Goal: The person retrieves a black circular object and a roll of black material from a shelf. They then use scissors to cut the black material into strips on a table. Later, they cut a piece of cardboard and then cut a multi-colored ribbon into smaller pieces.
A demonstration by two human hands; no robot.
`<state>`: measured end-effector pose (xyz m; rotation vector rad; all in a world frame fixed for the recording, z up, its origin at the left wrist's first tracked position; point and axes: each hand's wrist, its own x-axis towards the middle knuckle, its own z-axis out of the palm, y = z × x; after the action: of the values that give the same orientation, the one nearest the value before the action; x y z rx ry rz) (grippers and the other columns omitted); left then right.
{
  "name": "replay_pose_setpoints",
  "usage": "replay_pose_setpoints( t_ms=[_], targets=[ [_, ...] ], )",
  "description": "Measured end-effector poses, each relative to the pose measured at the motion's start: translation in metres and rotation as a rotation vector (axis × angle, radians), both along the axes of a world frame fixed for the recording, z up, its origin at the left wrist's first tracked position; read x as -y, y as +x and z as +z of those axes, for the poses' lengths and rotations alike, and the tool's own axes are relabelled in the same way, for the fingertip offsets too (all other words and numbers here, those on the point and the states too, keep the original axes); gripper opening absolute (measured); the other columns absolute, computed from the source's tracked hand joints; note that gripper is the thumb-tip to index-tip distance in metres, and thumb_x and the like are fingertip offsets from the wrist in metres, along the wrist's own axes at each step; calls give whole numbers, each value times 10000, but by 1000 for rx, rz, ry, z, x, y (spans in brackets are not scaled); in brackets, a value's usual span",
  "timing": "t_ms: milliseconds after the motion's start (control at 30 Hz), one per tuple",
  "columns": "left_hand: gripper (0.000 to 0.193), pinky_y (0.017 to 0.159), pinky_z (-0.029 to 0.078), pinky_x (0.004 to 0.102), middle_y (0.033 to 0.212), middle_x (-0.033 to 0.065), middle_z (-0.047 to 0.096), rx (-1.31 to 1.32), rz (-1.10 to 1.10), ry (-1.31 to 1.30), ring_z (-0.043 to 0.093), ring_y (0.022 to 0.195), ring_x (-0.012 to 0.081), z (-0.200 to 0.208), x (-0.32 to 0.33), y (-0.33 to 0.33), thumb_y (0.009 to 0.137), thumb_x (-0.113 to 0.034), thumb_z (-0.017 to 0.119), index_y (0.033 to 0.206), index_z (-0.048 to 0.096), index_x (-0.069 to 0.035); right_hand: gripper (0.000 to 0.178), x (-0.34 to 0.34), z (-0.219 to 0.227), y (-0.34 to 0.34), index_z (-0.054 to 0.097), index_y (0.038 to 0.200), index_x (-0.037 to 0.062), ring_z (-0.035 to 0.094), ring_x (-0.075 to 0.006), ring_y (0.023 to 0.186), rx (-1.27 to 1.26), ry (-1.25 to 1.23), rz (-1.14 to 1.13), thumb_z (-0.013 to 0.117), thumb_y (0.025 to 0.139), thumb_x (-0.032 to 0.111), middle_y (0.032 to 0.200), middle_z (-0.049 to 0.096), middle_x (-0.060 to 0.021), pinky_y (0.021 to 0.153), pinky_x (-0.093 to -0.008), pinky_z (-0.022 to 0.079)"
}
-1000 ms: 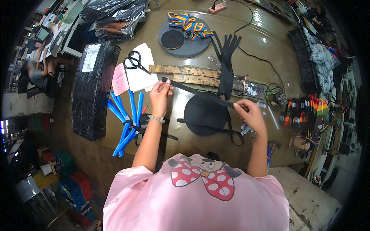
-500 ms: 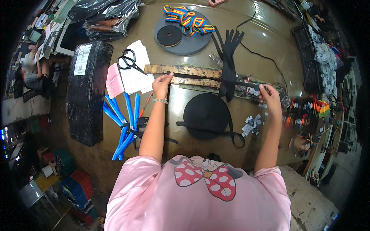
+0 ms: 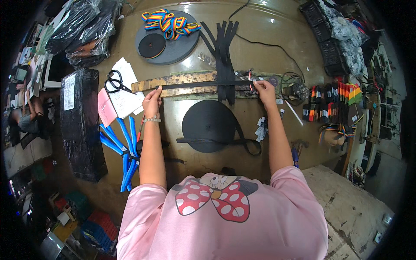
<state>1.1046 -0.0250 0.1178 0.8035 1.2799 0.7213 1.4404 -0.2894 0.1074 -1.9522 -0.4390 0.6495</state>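
Note:
A strip of black webbing [image 3: 190, 85] is stretched straight along a worn wooden board [image 3: 145, 83]. My left hand [image 3: 152, 102] pinches its left end, and at the other end my right hand [image 3: 264, 91] grips it between thumb and fingers. Between the hands, the strip crosses a bundle of cut black straps [image 3: 224, 60] draped over the board. Nearer to me lies a large flat roll of black webbing [image 3: 207, 125], its loose end curling off to the right.
Black-handled scissors [image 3: 114, 82] rest on papers [image 3: 130, 97], close to blue straps [image 3: 125, 130]. Rainbow webbing [image 3: 171, 25] sits on a grey roll [image 3: 184, 52] at the back. A wrapped black package [image 3: 81, 130] stands left, a black crate [image 3: 325, 39] far right.
The whole view has shifted. My right hand has come closer to my left, and the strip now lies straighter along the board. Both hands keep hold of it.

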Motion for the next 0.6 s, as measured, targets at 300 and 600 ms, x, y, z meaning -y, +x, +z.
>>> replay_pose_setpoints(
  t_ms=[300, 600],
  targets=[
    [204, 529, 417, 201, 756, 29, 596, 5, -51, 44, 527, 625, 70, 21, 3, 2, 780, -175, 720, 853, 589, -37, 233, 8, 63, -23, 632, 958, -3, 580, -311, 726, 789, -412, -106, 638, 797, 165, 829, 610, -124, 686, -402, 477],
    [101, 451, 288, 226, 640, 12, 326, 1126, 8, -36, 296, 544, 103, 143, 9, -56, 820, -93, 475, 904, 483, -37, 234, -53, 82, -145, 616, 955, 72, 494, -288, 963, 1083, -183, 577, 563, 729, 41, 1044, 528, -105, 812, -386, 425]
  ],
)
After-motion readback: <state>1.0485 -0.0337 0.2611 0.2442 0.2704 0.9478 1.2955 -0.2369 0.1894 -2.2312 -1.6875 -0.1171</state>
